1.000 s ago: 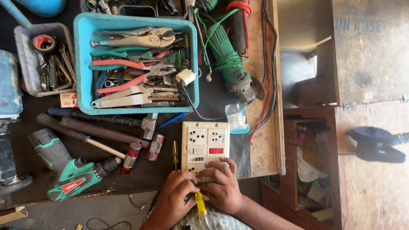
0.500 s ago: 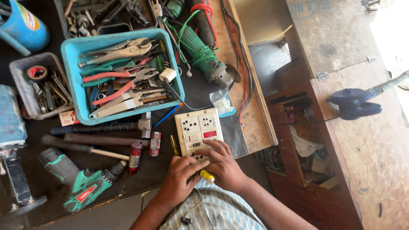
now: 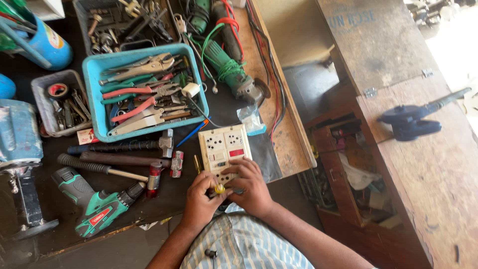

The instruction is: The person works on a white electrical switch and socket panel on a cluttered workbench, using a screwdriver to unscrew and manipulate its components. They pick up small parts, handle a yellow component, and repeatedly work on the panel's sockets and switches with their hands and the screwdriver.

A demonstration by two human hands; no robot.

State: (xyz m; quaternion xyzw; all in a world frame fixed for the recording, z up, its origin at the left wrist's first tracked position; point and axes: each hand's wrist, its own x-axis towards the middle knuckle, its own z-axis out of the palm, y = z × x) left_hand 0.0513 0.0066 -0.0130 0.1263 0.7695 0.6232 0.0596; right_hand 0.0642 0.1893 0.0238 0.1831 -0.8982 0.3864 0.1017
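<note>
A cream socket-and-switch board (image 3: 223,147) with a red switch lies on the dark workbench (image 3: 50,234). My left hand (image 3: 199,199) pinches a yellow-handled screwdriver (image 3: 219,189) at the board's near edge, and its tip is hidden. My right hand (image 3: 252,188) grips the board's near right corner, fingers lying over its face. The two hands touch around the screwdriver handle.
A blue tray (image 3: 94,94) of pliers and cutters sits behind the board. Two hammers (image 3: 119,147) and a green cordless drill (image 3: 94,206) lie to the left, a green angle grinder (image 3: 229,65) behind. A second small screwdriver (image 3: 196,163) lies beside the board. The bench drops off at the right.
The view has tilted and shifted left. Both hands stay at the board's near edge; the yellow handle now sits higher, between the fingertips, instead of hanging below the hands.
</note>
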